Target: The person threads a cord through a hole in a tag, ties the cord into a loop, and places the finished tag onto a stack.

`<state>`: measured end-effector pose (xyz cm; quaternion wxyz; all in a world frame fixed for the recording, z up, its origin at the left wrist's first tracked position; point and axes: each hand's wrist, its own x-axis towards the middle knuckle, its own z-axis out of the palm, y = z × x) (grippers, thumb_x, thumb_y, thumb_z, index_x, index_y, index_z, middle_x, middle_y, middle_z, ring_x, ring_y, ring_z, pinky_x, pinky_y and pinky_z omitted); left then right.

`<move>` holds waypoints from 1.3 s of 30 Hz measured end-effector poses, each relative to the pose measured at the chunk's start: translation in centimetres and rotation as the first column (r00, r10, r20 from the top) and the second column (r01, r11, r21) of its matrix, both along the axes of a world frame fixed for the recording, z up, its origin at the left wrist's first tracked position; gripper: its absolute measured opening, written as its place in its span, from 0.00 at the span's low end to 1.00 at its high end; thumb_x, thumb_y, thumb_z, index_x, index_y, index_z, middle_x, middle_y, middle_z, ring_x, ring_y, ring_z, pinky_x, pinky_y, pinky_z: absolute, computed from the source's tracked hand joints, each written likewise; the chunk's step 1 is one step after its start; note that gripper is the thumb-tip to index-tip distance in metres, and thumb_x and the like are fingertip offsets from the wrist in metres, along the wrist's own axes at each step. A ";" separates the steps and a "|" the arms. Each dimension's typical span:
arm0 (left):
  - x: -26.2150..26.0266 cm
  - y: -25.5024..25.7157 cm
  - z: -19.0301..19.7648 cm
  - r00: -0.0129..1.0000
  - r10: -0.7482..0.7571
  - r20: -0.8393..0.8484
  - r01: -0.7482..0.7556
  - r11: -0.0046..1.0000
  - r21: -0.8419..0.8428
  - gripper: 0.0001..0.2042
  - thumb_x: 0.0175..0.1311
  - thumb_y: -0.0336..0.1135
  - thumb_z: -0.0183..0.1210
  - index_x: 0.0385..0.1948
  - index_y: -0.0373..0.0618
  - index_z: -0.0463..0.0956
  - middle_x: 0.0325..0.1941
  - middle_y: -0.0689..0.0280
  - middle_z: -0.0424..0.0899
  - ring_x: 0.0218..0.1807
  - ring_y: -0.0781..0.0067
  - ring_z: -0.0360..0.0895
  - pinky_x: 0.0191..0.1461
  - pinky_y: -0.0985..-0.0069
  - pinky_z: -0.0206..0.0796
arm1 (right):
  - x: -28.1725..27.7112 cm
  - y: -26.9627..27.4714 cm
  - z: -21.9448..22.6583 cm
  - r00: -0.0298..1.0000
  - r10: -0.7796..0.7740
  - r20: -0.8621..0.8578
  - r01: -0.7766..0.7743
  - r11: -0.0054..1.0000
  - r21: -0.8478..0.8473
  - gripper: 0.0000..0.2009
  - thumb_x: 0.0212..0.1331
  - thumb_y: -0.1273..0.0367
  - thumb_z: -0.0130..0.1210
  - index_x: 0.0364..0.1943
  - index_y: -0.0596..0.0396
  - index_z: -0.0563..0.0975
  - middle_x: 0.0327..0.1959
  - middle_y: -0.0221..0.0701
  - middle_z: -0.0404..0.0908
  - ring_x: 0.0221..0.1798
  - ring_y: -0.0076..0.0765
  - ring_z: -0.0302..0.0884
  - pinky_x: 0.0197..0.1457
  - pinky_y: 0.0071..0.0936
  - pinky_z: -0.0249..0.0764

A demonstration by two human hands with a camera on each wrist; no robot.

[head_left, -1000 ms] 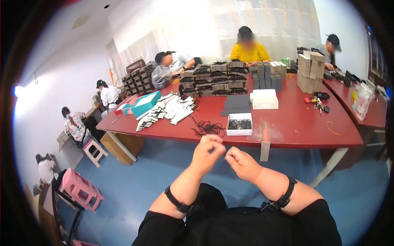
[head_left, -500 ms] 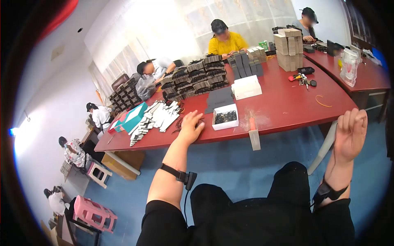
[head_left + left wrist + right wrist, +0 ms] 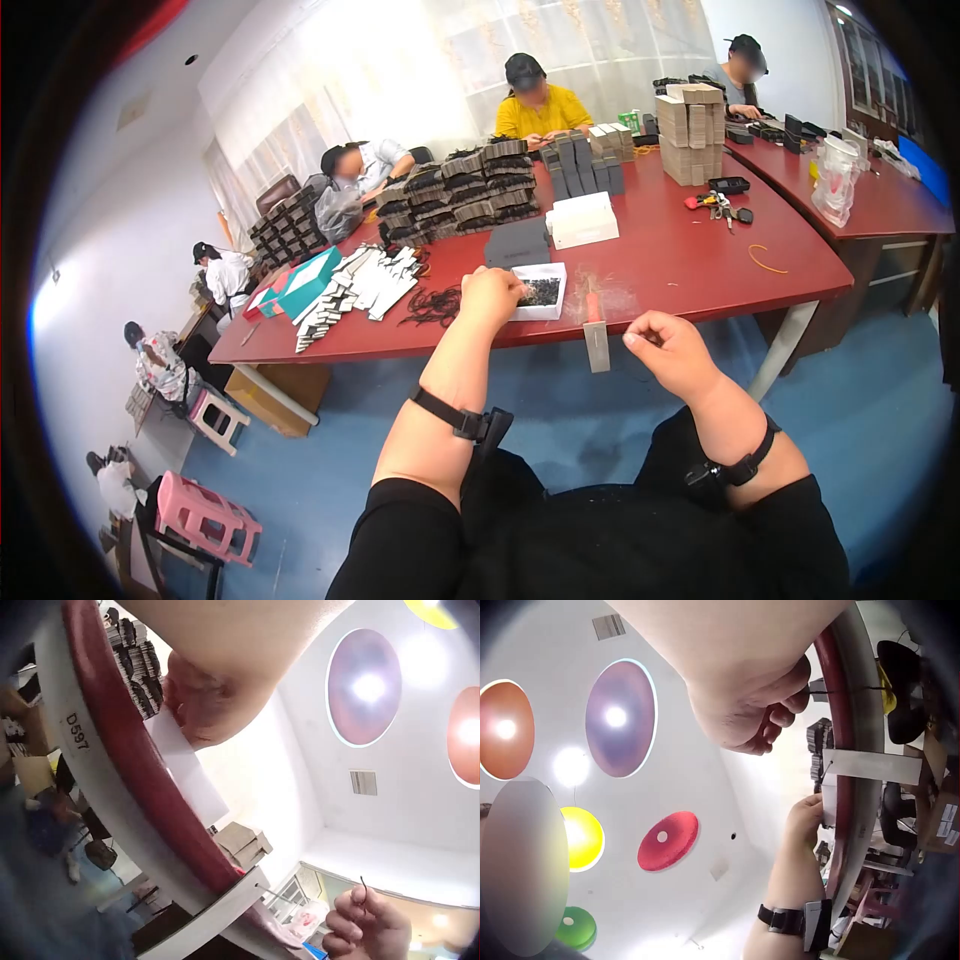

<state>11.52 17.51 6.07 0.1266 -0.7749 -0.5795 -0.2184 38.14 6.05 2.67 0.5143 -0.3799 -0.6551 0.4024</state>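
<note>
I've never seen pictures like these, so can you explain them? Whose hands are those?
They're a person's own bare hands, not a machine's. The wide picture comes from a camera on the person's head; the two tilted ones come from cameras worn on each wrist. On the red table are white strips, black cords, keys and a white box of small dark pieces. The left hand is at the box; I can't see whether it holds anything. The right hand pinches a thin dark cord.

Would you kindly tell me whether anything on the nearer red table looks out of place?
Slightly: the black cords lie in a tangle, and the white strips sprawl in a loose heap, unlike the stacked grey bundles behind.
</note>
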 end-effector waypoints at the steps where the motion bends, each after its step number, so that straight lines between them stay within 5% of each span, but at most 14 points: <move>1: -0.1 0.1 -0.5 1.000 -0.002 0.002 0.002 1.000 -0.001 0.07 0.49 0.38 0.63 0.27 0.48 0.82 0.29 0.59 0.82 0.36 0.62 0.79 0.45 0.71 0.68 | -0.4 0.2 0.4 1.000 -0.002 0.002 0.002 1.000 -0.001 0.04 0.55 0.72 0.55 0.29 0.58 0.75 0.22 0.20 0.71 0.26 0.13 0.64 0.30 0.16 0.64; 3: -0.2 -0.2 -0.9 0.939 -0.129 0.319 0.115 0.991 0.062 0.05 0.51 0.34 0.62 0.26 0.45 0.82 0.29 0.62 0.82 0.35 0.68 0.79 0.41 0.74 0.67 | -1.3 0.6 1.2 0.995 -0.048 0.086 0.041 0.996 0.083 0.05 0.55 0.71 0.55 0.29 0.59 0.76 0.22 0.21 0.73 0.25 0.13 0.65 0.29 0.15 0.64; 4: -0.1 -0.7 -0.9 0.938 -0.126 0.322 0.112 0.992 0.061 0.05 0.51 0.34 0.62 0.26 0.45 0.82 0.29 0.62 0.82 0.35 0.68 0.79 0.41 0.74 0.67 | -1.8 0.7 1.3 0.995 -0.045 0.089 0.038 0.996 0.082 0.05 0.55 0.71 0.55 0.29 0.59 0.76 0.22 0.21 0.73 0.25 0.13 0.65 0.29 0.15 0.64; 6: 0.0 -1.9 -0.8 0.541 -0.081 0.837 0.200 0.979 -0.035 0.04 0.54 0.30 0.60 0.27 0.39 0.80 0.30 0.64 0.81 0.33 0.74 0.77 0.38 0.76 0.67 | -2.9 1.4 1.2 1.000 -0.027 -0.010 0.028 0.996 0.087 0.05 0.55 0.71 0.56 0.28 0.59 0.76 0.23 0.22 0.75 0.26 0.12 0.66 0.29 0.14 0.64; 7: 0.0 -2.4 -1.1 0.541 -0.080 0.837 0.197 0.980 -0.034 0.04 0.54 0.30 0.60 0.27 0.39 0.80 0.30 0.64 0.81 0.33 0.74 0.77 0.38 0.76 0.67 | -3.5 1.7 0.9 1.000 -0.024 -0.009 0.024 0.996 0.088 0.05 0.55 0.71 0.56 0.28 0.59 0.76 0.23 0.22 0.75 0.26 0.12 0.66 0.29 0.14 0.64; 9: -0.1 -3.8 -2.4 -0.173 -0.103 0.980 0.515 0.839 0.179 0.04 0.57 0.27 0.58 0.30 0.37 0.76 0.31 0.65 0.80 0.31 0.77 0.74 0.35 0.79 0.67 | -5.0 1.9 0.1 0.967 0.049 -0.250 -0.044 0.999 0.025 0.05 0.55 0.71 0.56 0.27 0.59 0.77 0.23 0.22 0.75 0.26 0.11 0.67 0.29 0.14 0.64; 11: 1.1 -7.4 -2.4 -0.282 -0.040 0.959 0.556 0.807 0.197 0.04 0.57 0.25 0.58 0.32 0.39 0.74 0.30 0.63 0.79 0.30 0.76 0.75 0.36 0.81 0.69 | -6.3 1.2 -0.2 0.958 0.091 -0.273 -0.077 0.995 0.065 0.05 0.55 0.72 0.57 0.28 0.59 0.77 0.22 0.20 0.74 0.24 0.11 0.65 0.27 0.13 0.63; 17: 2.6 -12.5 -2.8 -0.272 -0.143 0.952 0.547 0.791 0.275 0.05 0.54 0.19 0.57 0.30 0.39 0.75 0.32 0.62 0.78 0.32 0.74 0.75 0.39 0.79 0.69 | -8.4 -1.5 0.5 0.918 0.225 -0.326 -0.236 0.972 0.007 0.04 0.55 0.72 0.56 0.27 0.59 0.76 0.21 0.19 0.72 0.23 0.10 0.63 0.25 0.13 0.61; 19: 2.5 -13.0 -3.1 -0.280 -0.315 0.907 0.543 0.727 0.421 0.06 0.51 0.18 0.60 0.29 0.38 0.76 0.34 0.64 0.76 0.37 0.76 0.73 0.42 0.81 0.67 | -8.4 -1.8 0.9 0.920 0.228 -0.320 -0.232 0.972 0.027 0.04 0.55 0.72 0.56 0.27 0.59 0.75 0.20 0.19 0.71 0.22 0.09 0.63 0.24 0.12 0.59; 35: 3.1 -14.6 -3.0 -0.127 -0.382 0.915 0.544 0.745 0.386 0.06 0.48 0.17 0.62 0.25 0.40 0.78 0.35 0.65 0.73 0.40 0.76 0.71 0.44 0.79 0.65 | -8.1 -3.3 2.1 0.918 0.196 -0.344 -0.210 0.978 -0.004 0.04 0.56 0.73 0.56 0.31 0.60 0.77 0.25 0.24 0.75 0.24 0.13 0.67 0.28 0.13 0.64; 37: 3.0 -14.2 -3.6 -0.016 -0.486 0.874 0.575 0.710 0.406 0.09 0.51 0.19 0.61 0.33 0.40 0.76 0.39 0.65 0.72 0.42 0.76 0.70 0.46 0.78 0.66 | -8.0 -3.2 1.9 0.923 0.186 -0.336 -0.210 0.977 -0.034 0.04 0.57 0.73 0.55 0.32 0.61 0.77 0.25 0.26 0.75 0.25 0.15 0.68 0.28 0.14 0.65; 39: 4.2 -14.0 -3.8 -0.120 -0.435 0.892 0.612 0.675 0.411 0.11 0.54 0.22 0.60 0.38 0.40 0.72 0.41 0.65 0.71 0.43 0.75 0.70 0.46 0.76 0.65 | -7.9 -2.5 0.8 0.822 0.294 -0.488 -0.341 0.940 -0.007 0.07 0.58 0.70 0.55 0.35 0.62 0.76 0.26 0.26 0.77 0.26 0.16 0.71 0.30 0.14 0.69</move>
